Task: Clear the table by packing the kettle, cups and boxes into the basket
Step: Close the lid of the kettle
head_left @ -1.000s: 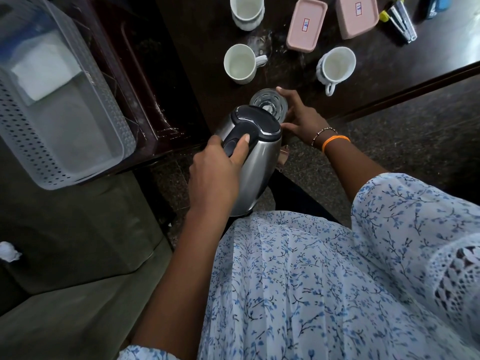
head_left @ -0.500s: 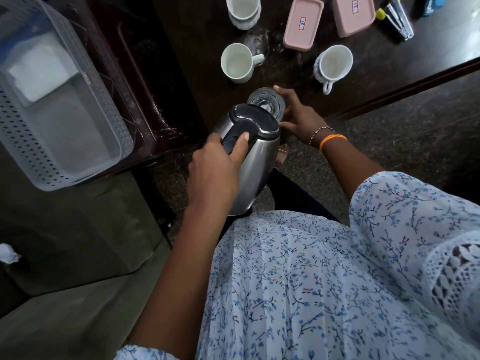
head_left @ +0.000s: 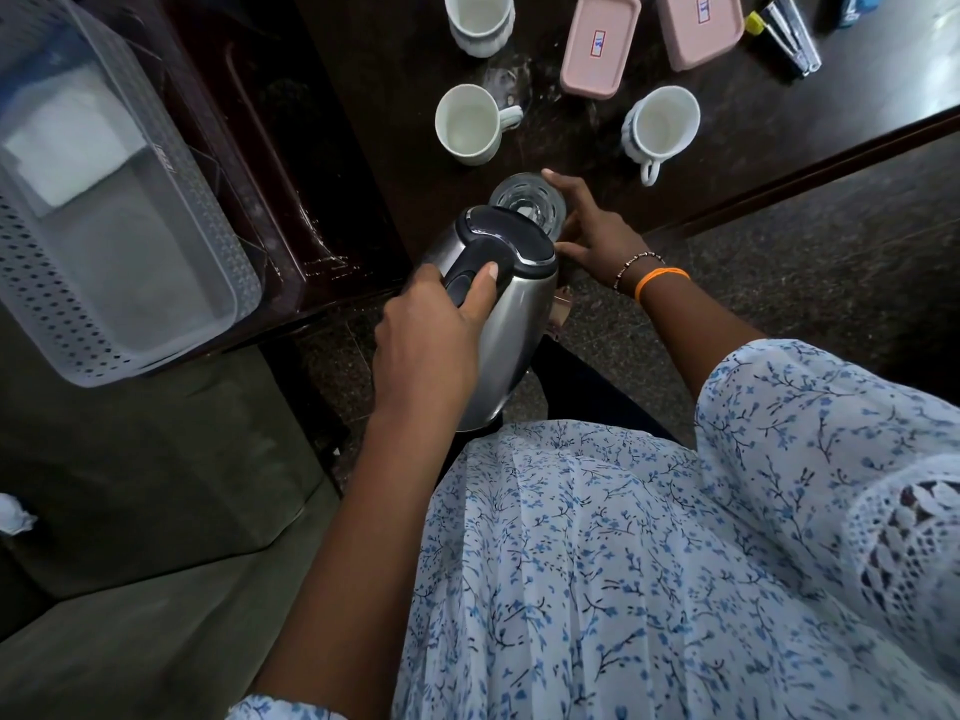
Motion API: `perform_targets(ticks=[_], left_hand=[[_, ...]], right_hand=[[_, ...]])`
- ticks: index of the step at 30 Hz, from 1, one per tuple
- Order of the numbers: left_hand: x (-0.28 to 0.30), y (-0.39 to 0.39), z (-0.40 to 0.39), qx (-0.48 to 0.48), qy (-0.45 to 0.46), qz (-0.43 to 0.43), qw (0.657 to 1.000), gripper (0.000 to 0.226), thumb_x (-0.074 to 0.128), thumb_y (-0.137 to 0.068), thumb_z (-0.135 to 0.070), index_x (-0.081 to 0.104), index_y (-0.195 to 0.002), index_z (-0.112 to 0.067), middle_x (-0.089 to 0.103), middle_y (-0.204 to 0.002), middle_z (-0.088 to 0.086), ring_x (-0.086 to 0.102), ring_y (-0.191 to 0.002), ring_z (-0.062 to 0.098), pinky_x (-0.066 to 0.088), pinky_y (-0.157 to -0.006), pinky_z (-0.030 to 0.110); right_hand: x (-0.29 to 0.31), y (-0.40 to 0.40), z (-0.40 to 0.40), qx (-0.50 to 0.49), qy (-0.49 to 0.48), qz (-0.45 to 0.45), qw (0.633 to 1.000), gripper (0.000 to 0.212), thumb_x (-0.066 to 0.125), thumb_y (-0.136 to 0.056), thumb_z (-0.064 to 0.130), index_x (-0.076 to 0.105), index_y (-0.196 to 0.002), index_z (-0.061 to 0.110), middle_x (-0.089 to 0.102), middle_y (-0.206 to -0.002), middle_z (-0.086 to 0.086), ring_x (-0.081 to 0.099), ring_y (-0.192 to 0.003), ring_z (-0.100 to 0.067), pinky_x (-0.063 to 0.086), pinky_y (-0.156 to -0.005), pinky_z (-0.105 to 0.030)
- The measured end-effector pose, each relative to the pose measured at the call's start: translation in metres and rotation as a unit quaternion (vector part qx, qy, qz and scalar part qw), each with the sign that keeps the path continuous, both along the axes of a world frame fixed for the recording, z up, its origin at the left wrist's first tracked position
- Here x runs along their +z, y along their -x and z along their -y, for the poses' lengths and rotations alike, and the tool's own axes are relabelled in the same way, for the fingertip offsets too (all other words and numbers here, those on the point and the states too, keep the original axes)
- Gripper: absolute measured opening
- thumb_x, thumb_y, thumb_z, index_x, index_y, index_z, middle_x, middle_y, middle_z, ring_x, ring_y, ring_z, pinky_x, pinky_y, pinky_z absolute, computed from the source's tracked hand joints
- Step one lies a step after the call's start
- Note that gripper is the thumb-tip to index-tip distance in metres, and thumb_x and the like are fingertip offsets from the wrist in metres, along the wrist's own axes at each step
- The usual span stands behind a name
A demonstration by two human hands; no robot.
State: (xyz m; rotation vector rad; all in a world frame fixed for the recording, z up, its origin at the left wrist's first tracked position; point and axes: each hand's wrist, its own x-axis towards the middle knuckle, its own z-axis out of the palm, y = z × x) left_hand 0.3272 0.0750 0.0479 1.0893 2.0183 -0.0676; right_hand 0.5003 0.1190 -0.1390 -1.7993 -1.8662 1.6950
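My left hand grips the black handle of a steel kettle, held tilted off the near edge of the dark table. My right hand wraps around a clear glass standing on the table just beyond the kettle's lid. Three white cups sit further back: one at the left, one at the right, one at the top. Two pink boxes lie behind them. The translucent perforated basket stands at the far left.
A white folded cloth or paper lies inside the basket. A dark tray sits under and beside the basket. A pen bundle lies at the table's back right. Speckled floor and a grey sofa seat are below.
Almost nothing has moved; both hands keep their holds on the kettle and the glass, with only a slight shift of the view.
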Motion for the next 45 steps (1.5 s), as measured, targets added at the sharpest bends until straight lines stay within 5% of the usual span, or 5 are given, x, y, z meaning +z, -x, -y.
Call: perform_targets(ticks=[45], left_hand=[[-0.002,0.001,-0.014,0.008,0.005,-0.014,1.000,0.057,0.041,-0.089,-0.060,0.058,-0.103,-0.008,0.063,-0.104,0.016,0.059,-0.096,0.037,0.047,-0.075,0.042]], right_hand=[[-0.004,-0.012,-0.012,0.033,0.035,-0.034,0.998,0.072,0.059,-0.088,0.018,0.018,-0.141,0.042,0.067,-0.100,-0.014,0.064,-0.090,-0.024,0.052,-0.090,-0.048]])
